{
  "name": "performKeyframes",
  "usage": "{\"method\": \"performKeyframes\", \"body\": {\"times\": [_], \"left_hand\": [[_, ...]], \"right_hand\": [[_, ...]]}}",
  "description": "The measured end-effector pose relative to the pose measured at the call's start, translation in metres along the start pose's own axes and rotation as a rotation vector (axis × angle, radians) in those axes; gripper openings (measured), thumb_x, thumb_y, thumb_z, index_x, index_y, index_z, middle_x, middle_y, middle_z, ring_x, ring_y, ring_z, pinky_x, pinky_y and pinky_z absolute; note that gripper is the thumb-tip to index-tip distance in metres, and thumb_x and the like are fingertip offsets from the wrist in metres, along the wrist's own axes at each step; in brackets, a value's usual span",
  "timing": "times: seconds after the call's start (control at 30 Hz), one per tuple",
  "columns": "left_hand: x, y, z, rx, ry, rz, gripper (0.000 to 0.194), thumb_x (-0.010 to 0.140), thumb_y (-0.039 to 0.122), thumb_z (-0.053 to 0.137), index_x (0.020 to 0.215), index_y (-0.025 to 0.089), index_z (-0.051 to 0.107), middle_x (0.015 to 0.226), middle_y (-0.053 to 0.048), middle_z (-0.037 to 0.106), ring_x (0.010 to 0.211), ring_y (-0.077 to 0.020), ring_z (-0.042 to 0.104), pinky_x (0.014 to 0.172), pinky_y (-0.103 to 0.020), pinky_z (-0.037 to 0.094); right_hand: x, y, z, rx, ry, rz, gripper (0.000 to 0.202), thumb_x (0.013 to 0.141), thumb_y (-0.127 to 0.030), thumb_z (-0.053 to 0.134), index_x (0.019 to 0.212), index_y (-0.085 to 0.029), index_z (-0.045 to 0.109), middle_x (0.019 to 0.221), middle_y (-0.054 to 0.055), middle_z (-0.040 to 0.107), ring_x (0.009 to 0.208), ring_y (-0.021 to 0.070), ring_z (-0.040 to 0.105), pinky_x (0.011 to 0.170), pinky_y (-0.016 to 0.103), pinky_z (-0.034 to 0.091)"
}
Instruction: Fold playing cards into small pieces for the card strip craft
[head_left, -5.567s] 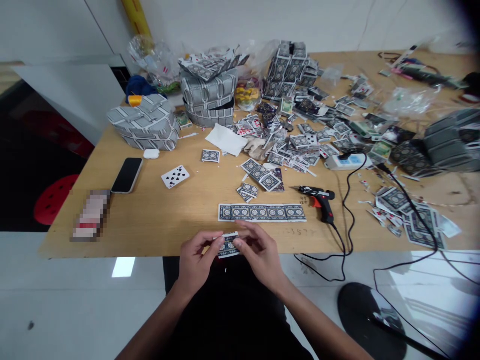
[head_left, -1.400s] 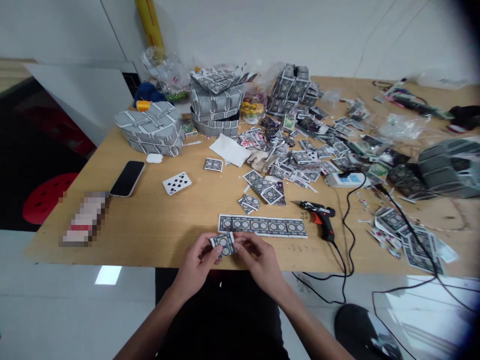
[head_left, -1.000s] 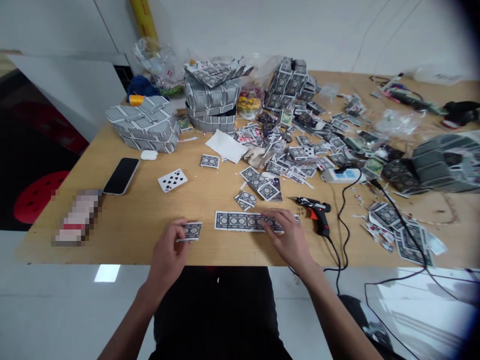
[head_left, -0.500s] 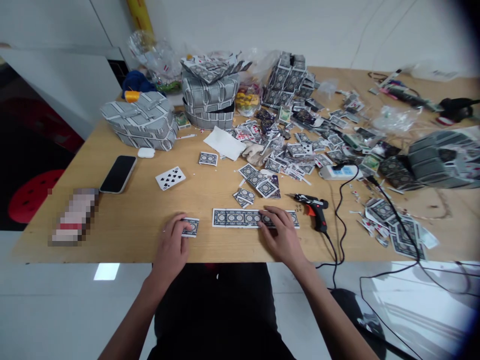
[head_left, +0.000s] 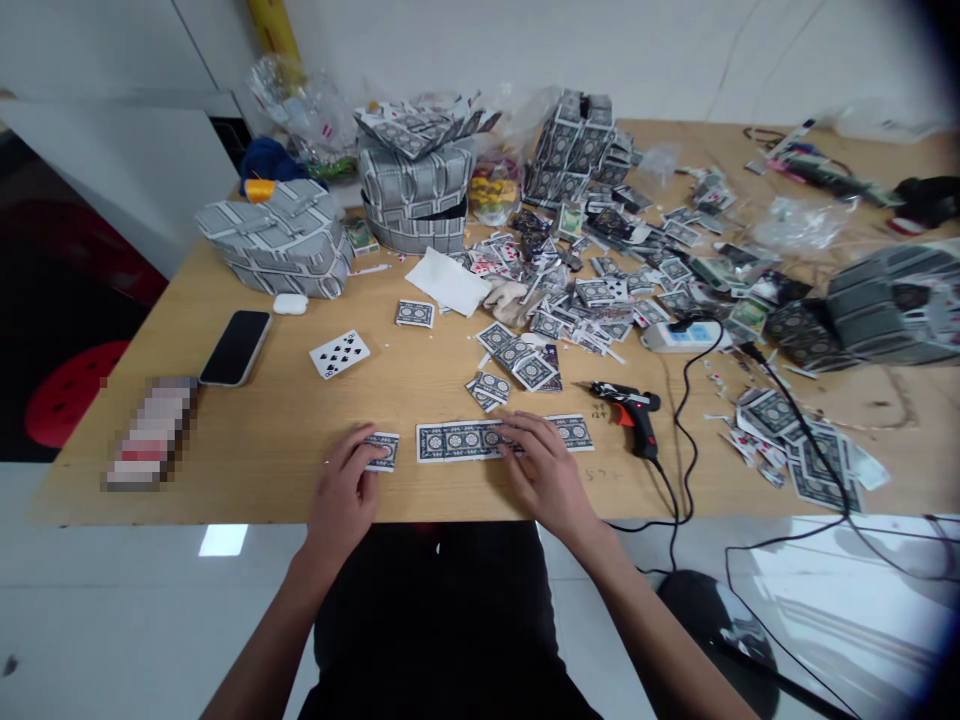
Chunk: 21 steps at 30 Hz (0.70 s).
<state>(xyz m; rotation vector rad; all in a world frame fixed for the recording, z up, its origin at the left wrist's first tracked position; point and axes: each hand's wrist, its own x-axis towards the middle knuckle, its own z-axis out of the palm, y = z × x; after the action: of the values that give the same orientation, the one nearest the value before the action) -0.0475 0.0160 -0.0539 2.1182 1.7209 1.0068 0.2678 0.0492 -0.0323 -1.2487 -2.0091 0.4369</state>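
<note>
A patterned playing card piece (head_left: 385, 454) lies near the table's front edge, its left end under the fingers of my left hand (head_left: 346, 478). These fingers are curled, with the thumb at the card's near side. To the right runs a flat strip of playing cards (head_left: 456, 441), joined end to end with dark backs up. My right hand (head_left: 546, 474) grips this strip right of its middle, fingers over the top and thumb at the near edge, hiding part of it. A narrow gap separates card piece and strip. Just beyond lie small folded card pieces (head_left: 488, 389).
A black glue gun (head_left: 630, 412) with a cord lies right of the strip. Behind are loose card scraps (head_left: 577, 300), a power strip (head_left: 688, 336) and woven card baskets (head_left: 414, 190). A phone (head_left: 237, 346) and an eight of spades (head_left: 340, 354) lie to the left.
The strip has shifted slightly left, towards the card piece, and my right hand has moved left with it. My left hand stays on its card. The view has tilted a little.
</note>
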Motion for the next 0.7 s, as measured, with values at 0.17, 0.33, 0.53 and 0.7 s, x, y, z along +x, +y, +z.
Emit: {"method": "performKeyframes", "body": {"times": [0.17, 0.33, 0.53, 0.7], "left_hand": [[-0.001, -0.002, 0.001, -0.020, 0.016, 0.028, 0.032, 0.093, 0.001, 0.050, 0.106, 0.023, 0.071, 0.138, -0.008, 0.072, 0.141, -0.0274, 0.061, 0.120, -0.053, 0.050], [0.000, 0.001, -0.001, -0.012, -0.014, 0.027, 0.036, 0.092, 0.000, 0.049, 0.111, 0.023, 0.069, 0.139, -0.009, 0.071, 0.141, -0.0271, 0.061, 0.120, -0.052, 0.049], [0.002, 0.008, -0.005, 0.019, -0.062, 0.012, 0.037, 0.088, 0.004, 0.056, 0.117, 0.023, 0.065, 0.141, -0.010, 0.067, 0.137, -0.0302, 0.061, 0.119, -0.053, 0.048], [0.004, 0.011, -0.006, 0.080, -0.105, 0.058, 0.032, 0.090, 0.018, 0.068, 0.121, 0.023, 0.062, 0.149, -0.013, 0.062, 0.141, -0.0351, 0.057, 0.120, -0.057, 0.045]], "right_hand": [[0.008, -0.012, 0.016, 0.054, -0.099, -0.073, 0.028, 0.105, -0.022, 0.064, 0.132, -0.026, 0.068, 0.139, 0.014, 0.071, 0.133, 0.0315, 0.066, 0.112, 0.058, 0.056], [0.010, -0.012, 0.030, 0.001, -0.202, -0.064, 0.047, 0.100, -0.029, 0.075, 0.145, -0.025, 0.063, 0.153, 0.017, 0.063, 0.145, 0.0362, 0.057, 0.119, 0.064, 0.050], [0.010, -0.007, 0.035, -0.026, -0.223, -0.071, 0.040, 0.104, -0.029, 0.069, 0.143, -0.026, 0.065, 0.148, 0.015, 0.067, 0.143, 0.0361, 0.058, 0.118, 0.065, 0.051], [0.014, -0.010, 0.029, -0.023, -0.223, -0.116, 0.035, 0.106, -0.031, 0.067, 0.140, -0.026, 0.065, 0.143, 0.015, 0.068, 0.135, 0.0346, 0.062, 0.113, 0.062, 0.053]]}}
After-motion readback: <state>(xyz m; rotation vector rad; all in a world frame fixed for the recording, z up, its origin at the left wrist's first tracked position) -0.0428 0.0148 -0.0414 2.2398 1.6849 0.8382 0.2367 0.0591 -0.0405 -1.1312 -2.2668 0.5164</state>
